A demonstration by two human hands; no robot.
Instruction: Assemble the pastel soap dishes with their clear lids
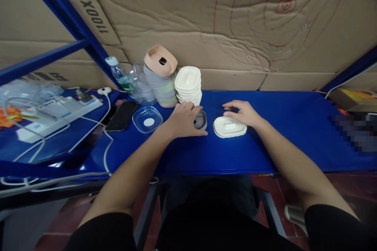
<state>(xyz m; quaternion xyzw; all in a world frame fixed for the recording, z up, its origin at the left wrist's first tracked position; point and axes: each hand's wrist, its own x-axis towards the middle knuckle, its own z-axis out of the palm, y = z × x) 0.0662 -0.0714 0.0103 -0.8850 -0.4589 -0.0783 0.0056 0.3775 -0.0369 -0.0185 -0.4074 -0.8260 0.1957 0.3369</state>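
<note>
My left hand (187,120) reaches around a small grey cup-like piece (201,120) from its left side. Thumb and index finger are spread, one on either side of it, and the hand covers part of the piece. To the right, my right hand (242,113) is held at the back edge of a cream rounded lid (229,127) with a raised bar on top. Its thumb and fingers are apart with nothing between them. Behind my left hand stands a stack of similar cream lids (188,80).
Beside the lids stands a tall stack of grey-green pieces (161,88) topped by a peach piece (161,59). Left are a clear lid (147,120), clear cups (141,86), a water bottle (119,73), a phone (122,115) and a power strip (64,119) with cables. Cardboard (176,15) backs the blue table (206,157).
</note>
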